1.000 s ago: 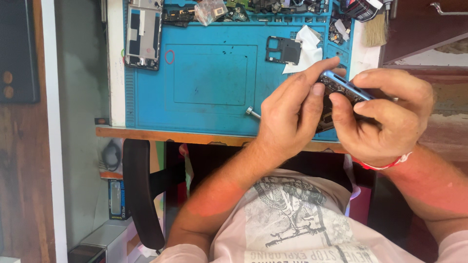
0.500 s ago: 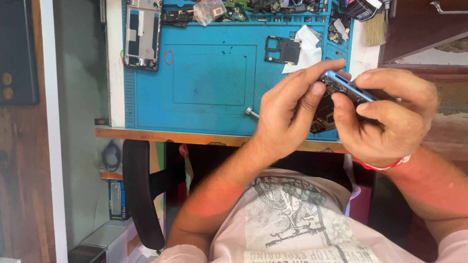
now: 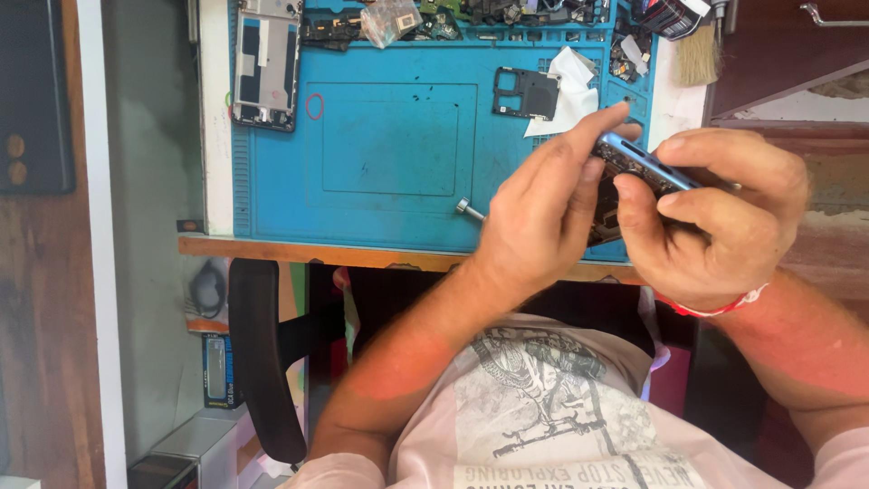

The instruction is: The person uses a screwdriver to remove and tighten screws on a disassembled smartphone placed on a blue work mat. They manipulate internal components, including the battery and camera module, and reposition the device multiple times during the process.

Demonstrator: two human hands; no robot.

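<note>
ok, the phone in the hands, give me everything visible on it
The phone is a slim body with a light blue frame, held edge-on above the near edge of the blue mat. Its open side shows dark inner parts, detail too small to tell. The left hand pinches its upper end; the right hand grips the lower part.

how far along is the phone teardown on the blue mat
Done, by the look of it: a bare phone frame lies at the mat's far corner, a black inner cover sits apart on a white cloth, and loose parts line the top edge. In hand: both hands, left and right, grip a blue phone body with its insides exposed. What is left cannot be told.
</note>
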